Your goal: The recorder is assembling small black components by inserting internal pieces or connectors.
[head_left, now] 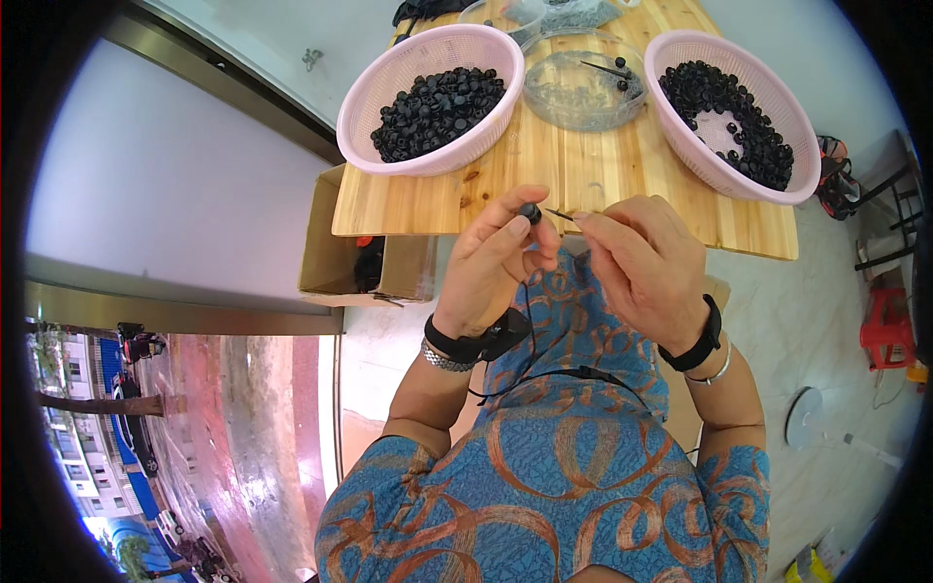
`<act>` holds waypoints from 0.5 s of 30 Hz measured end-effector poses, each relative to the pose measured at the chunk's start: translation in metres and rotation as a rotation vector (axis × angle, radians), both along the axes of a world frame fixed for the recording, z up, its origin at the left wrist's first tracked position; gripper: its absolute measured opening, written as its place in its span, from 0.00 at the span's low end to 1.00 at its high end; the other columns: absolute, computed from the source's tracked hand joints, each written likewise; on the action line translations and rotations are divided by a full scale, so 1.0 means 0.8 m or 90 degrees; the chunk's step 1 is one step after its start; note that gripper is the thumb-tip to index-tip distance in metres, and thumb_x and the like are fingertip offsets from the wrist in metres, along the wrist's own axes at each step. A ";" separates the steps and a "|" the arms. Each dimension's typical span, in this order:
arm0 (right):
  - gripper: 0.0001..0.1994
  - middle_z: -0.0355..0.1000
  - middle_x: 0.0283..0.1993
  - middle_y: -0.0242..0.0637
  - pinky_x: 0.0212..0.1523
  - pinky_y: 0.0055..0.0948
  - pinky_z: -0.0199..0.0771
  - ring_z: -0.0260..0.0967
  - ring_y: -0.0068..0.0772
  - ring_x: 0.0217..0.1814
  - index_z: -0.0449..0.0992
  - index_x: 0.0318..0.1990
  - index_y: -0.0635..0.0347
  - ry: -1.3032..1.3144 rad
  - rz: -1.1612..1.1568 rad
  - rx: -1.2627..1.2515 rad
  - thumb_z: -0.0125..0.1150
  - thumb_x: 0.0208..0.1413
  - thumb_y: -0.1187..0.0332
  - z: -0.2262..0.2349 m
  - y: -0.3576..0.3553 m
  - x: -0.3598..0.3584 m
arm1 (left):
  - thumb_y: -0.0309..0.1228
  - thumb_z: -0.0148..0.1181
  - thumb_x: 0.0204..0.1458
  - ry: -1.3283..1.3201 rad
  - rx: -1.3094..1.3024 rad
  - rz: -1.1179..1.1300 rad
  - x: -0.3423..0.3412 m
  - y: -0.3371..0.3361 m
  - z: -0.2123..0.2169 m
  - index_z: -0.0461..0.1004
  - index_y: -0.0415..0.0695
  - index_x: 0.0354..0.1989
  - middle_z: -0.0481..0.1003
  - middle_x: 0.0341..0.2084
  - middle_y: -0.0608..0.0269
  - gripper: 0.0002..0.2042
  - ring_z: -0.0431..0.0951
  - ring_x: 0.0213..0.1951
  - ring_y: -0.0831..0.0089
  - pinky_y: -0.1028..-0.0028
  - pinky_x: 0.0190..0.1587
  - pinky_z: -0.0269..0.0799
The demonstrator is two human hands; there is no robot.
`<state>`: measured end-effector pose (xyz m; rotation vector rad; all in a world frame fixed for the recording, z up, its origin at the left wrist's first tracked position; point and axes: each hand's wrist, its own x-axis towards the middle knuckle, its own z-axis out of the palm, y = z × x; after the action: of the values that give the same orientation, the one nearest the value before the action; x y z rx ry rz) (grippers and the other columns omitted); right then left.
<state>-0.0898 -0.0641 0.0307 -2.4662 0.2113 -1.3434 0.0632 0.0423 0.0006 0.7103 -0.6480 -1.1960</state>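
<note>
Between the thumb and fingers of my left hand [489,255], a small round black plastic part [530,212] is pinched just past the table's near edge. My right hand [649,255] is closed on a thin, dark, pointed tool [559,214]; most of it is hidden by the fingers. The tool's tip points left at the black part, with a small gap between them. Beyond my left hand, a pink basket [355,121] holds many black round caps [437,115]. Another pink basket [799,131] at the right holds smaller black parts [724,87].
A clear round plastic tub [554,115] stands between the baskets, with a dark thin tool [604,68] and a few black parts on it. Below the wooden table's [583,170] left end is an open cardboard box [321,243]. A red stool [884,330] stands far right.
</note>
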 end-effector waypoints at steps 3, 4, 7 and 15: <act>0.14 0.64 0.27 0.34 0.25 0.27 0.65 0.64 0.34 0.27 0.73 0.33 0.59 0.017 0.009 -0.017 0.60 0.33 0.78 0.004 -0.001 0.003 | 0.31 0.45 0.56 0.001 0.036 0.001 0.002 0.002 -0.001 0.62 0.38 0.49 0.69 0.27 0.60 0.15 0.68 0.33 0.72 0.76 0.31 0.65; 0.14 0.63 0.26 0.34 0.25 0.27 0.65 0.64 0.33 0.27 0.73 0.32 0.59 0.027 0.016 -0.028 0.60 0.32 0.78 0.005 -0.002 0.003 | 0.31 0.45 0.56 0.008 0.033 -0.004 0.003 0.002 0.000 0.63 0.38 0.48 0.69 0.25 0.60 0.14 0.67 0.32 0.72 0.77 0.30 0.64; 0.12 0.62 0.26 0.32 0.24 0.26 0.65 0.64 0.32 0.28 0.73 0.31 0.57 0.048 0.019 -0.037 0.60 0.33 0.77 0.010 -0.001 0.003 | 0.32 0.46 0.56 0.036 0.037 -0.009 0.002 0.002 0.001 0.63 0.38 0.47 0.69 0.24 0.61 0.13 0.66 0.30 0.73 0.78 0.28 0.62; 0.10 0.60 0.26 0.32 0.23 0.26 0.65 0.62 0.31 0.27 0.72 0.31 0.57 0.088 -0.001 -0.065 0.58 0.34 0.75 0.014 0.003 0.001 | 0.31 0.47 0.57 0.009 0.046 0.008 -0.005 0.000 0.000 0.63 0.37 0.48 0.68 0.24 0.63 0.14 0.65 0.28 0.77 0.82 0.26 0.61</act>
<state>-0.0894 -0.0617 0.0415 -2.6474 0.1810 -1.2122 0.0592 0.0420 0.0004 0.7647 -0.5908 -1.2162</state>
